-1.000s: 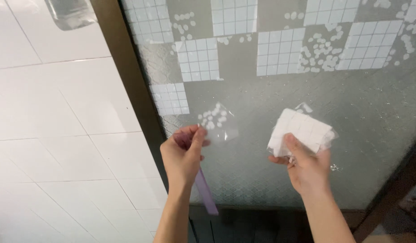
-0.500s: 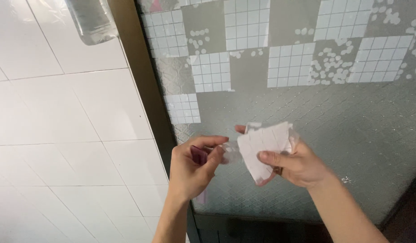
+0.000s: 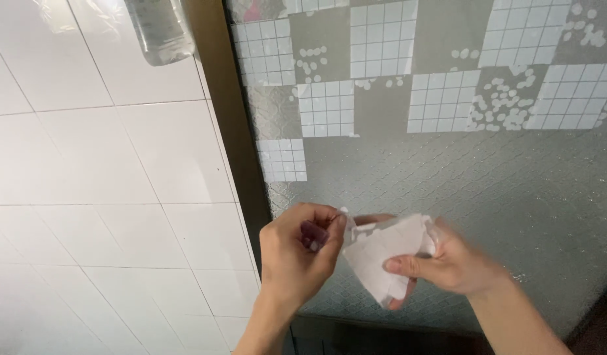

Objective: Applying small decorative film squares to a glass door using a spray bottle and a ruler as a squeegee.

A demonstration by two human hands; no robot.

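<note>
tiled wall left, glass door right

A white folded cloth, held between two hands, shows faint square quilting. A small dark purple piece peeks from the left hand. Behind is a frosted grey glass door with a fine diamond texture, patterned with white grid squares and clusters of white dots on plain grey squares. Its frame is dark brown. The wall is glossy white tile with thin grey lines. A clear plastic bottle hangs above.
</note>
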